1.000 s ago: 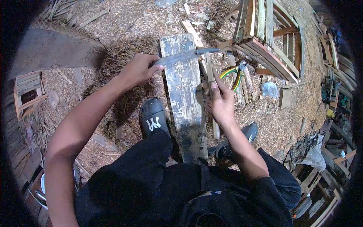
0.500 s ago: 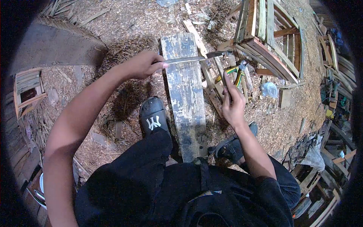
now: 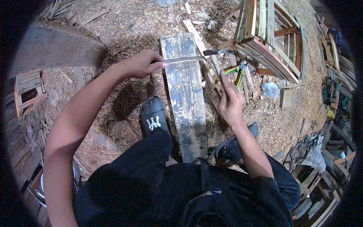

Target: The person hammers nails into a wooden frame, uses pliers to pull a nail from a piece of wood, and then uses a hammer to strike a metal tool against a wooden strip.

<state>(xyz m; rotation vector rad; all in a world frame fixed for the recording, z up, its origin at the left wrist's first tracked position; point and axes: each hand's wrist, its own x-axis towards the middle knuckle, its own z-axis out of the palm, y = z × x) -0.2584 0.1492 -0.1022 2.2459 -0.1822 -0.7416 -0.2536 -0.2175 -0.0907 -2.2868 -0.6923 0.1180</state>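
Note:
My left hand point(image 3: 145, 64) pinches the left end of a thin flat strip point(image 3: 183, 59), which lies across the far part of a worn, paint-flecked plank point(image 3: 187, 98). My right hand point(image 3: 231, 99) is wrapped round the handle of a hammer-like tool point(image 3: 217, 64). The tool's dark head point(image 3: 213, 52) is close to the strip's right end, beyond the plank's right edge; whether they touch I cannot tell. Pliers with yellow and green handles point(image 3: 240, 77) lie on scraps just right of the tool.
A slatted wooden frame point(image 3: 264, 45) stands at the upper right. A clear plastic bag point(image 3: 269, 89) and a small wood block point(image 3: 286, 98) lie on the shavings. A small slatted crate point(image 3: 29, 92) is at the left. My sandalled feet flank the plank.
The tool in my right hand has shifted, its head moving slightly up and left towards the strip's end. My right hand has moved slightly left. My left hand has hardly moved.

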